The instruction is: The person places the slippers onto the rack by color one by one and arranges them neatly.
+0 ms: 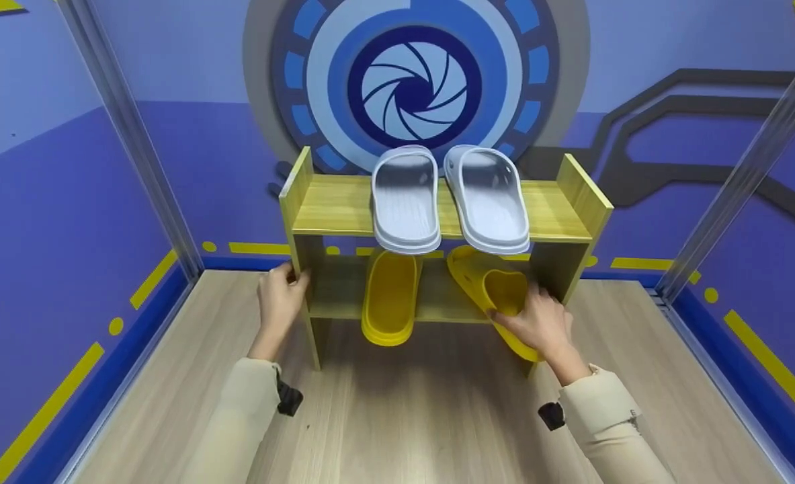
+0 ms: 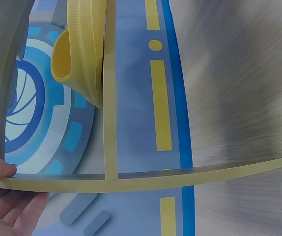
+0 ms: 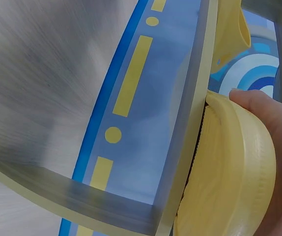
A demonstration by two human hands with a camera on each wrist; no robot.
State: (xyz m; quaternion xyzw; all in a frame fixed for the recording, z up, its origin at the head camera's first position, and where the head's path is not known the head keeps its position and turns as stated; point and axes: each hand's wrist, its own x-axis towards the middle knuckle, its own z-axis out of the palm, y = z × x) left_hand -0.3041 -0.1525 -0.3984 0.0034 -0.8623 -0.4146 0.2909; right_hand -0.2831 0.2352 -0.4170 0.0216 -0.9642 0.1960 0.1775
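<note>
A small wooden shoe rack (image 1: 343, 208) stands against the back wall. My left hand (image 1: 280, 297) grips the edge of its left side panel (image 2: 62, 185), thumb on the inner face and fingers outside. On the lower shelf, my right hand (image 1: 542, 324) holds a yellow clog (image 1: 470, 270) at the right end, thumb on its near side. That clog sits at an angle, its heel jutting past the shelf's front edge. The other yellow clog (image 1: 390, 302) lies nearly straight to its left, also overhanging the shelf. In the right wrist view, the held clog (image 3: 229, 167) lies along the shelf board.
Two pale grey clogs (image 1: 407, 208) stand side by side on the top shelf, heels toward me. Wood-grain tabletop (image 1: 397, 417) spreads in front of the rack. Blue-purple printed panels (image 1: 48, 222) with metal corner posts (image 1: 135, 141) enclose the left, back and right.
</note>
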